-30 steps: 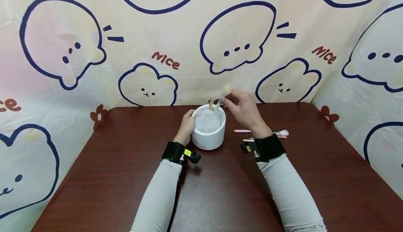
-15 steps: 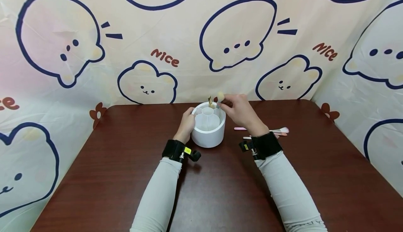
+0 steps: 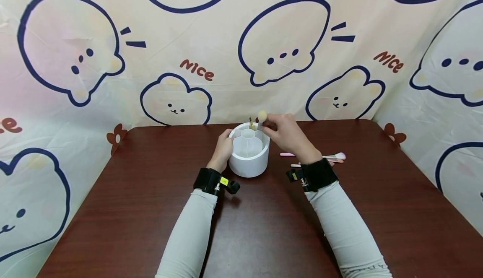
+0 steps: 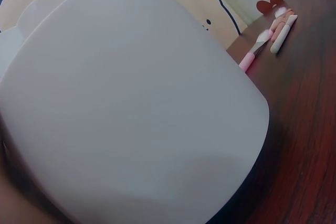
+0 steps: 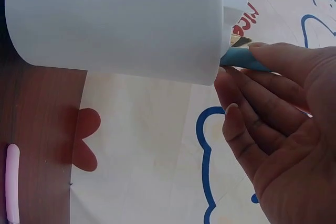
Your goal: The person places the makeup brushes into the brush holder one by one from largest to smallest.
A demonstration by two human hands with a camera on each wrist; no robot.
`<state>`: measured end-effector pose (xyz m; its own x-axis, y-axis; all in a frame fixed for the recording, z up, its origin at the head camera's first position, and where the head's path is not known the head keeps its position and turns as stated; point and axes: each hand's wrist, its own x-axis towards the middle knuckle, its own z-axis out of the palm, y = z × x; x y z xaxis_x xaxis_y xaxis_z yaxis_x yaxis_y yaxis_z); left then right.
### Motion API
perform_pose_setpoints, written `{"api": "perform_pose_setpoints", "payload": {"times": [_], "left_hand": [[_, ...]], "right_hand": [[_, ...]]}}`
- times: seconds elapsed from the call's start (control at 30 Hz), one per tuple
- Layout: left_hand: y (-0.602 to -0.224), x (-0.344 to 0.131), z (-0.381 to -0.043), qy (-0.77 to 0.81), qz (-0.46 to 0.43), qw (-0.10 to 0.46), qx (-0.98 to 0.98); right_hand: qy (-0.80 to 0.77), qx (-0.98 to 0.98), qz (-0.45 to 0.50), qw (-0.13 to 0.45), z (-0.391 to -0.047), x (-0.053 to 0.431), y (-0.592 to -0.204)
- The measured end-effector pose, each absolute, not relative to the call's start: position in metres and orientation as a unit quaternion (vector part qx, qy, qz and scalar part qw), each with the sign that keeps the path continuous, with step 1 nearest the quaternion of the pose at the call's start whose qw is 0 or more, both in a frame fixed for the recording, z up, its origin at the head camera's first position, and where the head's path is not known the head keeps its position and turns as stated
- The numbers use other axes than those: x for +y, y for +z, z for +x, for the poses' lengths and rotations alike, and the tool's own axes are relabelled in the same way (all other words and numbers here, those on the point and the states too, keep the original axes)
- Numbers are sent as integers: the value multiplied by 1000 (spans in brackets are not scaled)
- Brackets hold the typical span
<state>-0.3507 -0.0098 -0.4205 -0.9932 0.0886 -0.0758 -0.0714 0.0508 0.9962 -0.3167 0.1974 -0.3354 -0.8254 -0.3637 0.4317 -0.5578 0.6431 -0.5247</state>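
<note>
The blue-handled brush (image 5: 242,58) sits pinched between the right fingers (image 5: 268,100).

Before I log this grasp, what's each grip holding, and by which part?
The right grip pinches a brush by its blue handle; the left grip holds the white container by its left side.

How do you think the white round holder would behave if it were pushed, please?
The white round holder looks broad and squat, so it would probably slide before tipping. Being smooth-sided, it may feel slippery.
</note>
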Motion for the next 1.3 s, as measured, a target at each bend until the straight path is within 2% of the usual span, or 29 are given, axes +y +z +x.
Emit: {"api": "perform_pose_setpoints", "payload": {"times": [0.7,1.03,1.3], "left_hand": [[-423,-10,-351,687,7,63,724],[-422,-11,-352,689,9,55,722],[-422,-10,-353,689,11,57,723]], "right_hand": [[311,-908,242,141,-317,196,-339],[304,-917,225,129,-313,206,-327],[314,-912,195,178,-310,231,-315]]}}
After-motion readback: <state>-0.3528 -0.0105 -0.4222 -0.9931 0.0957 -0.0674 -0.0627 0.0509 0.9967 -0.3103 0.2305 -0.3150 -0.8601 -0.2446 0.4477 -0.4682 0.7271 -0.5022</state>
